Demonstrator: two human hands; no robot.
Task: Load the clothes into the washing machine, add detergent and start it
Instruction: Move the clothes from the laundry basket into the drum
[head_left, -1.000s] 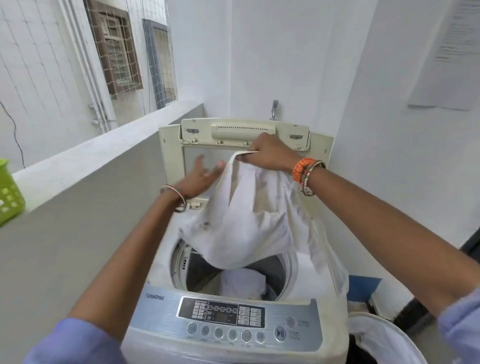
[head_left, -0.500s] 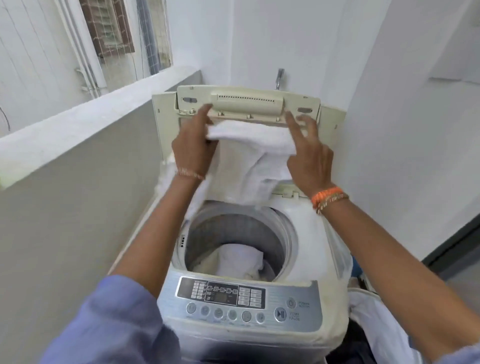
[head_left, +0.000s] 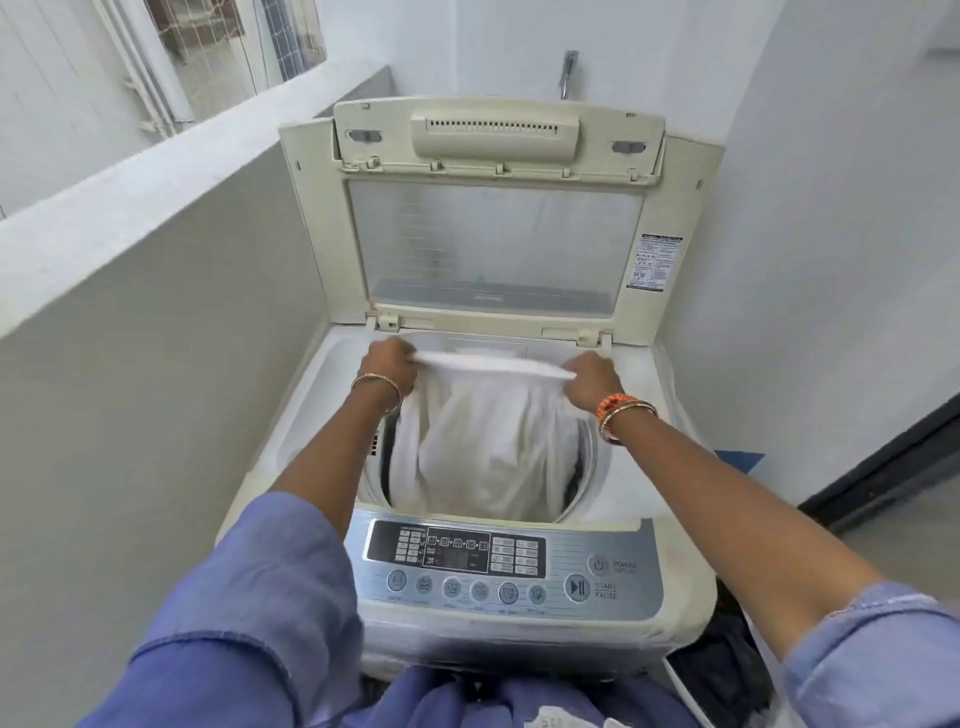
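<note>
A cream top-loading washing machine (head_left: 670, 525) stands in front of me with its lid (head_left: 493, 208) raised upright. A white garment (head_left: 483, 447) hangs down into the drum opening and fills most of it. My left hand (head_left: 389, 364) grips the garment's top edge at the left, over the far rim of the drum. At the right end of that edge my right hand (head_left: 592, 382) is closed on the cloth. The edge is stretched flat between both hands. The control panel (head_left: 498, 566) with its start/pause button (head_left: 576, 587) lies at the near side.
A grey parapet wall (head_left: 156, 364) runs close along the left of the machine. A white wall (head_left: 831, 260) closes the right side, with a tap (head_left: 569, 73) behind the lid. Dark clothes (head_left: 727, 660) sit in a basket at the lower right.
Both hands have come down from in front of the lid to the drum's far rim, lowering the white garment into the drum. The lid's window now shows.
</note>
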